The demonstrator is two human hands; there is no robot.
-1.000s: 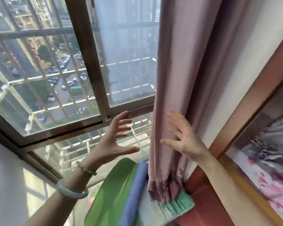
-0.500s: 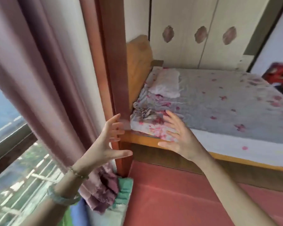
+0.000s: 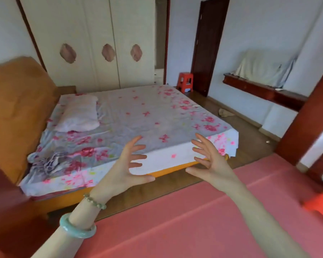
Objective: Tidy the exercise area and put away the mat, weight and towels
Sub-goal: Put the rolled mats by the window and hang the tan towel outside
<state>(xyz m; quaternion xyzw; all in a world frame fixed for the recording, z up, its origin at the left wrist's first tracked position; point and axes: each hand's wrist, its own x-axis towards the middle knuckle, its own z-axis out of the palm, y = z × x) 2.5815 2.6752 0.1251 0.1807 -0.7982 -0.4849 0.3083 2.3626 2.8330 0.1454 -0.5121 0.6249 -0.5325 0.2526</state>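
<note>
Two empty hands | left hand [image 3: 122, 170], right hand [image 3: 214, 162]: fingers spread | pink mat [image 3: 194, 220]: flat on near floor, below both | bed [image 3: 138, 112]: far.

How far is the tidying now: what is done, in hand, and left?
Done: nothing shows as put away in this view. In hand: nothing; the left hand and right hand are both open and empty, raised before the bed. Left: the pink mat lies spread flat; a weight or towels cannot be made out here.
</note>
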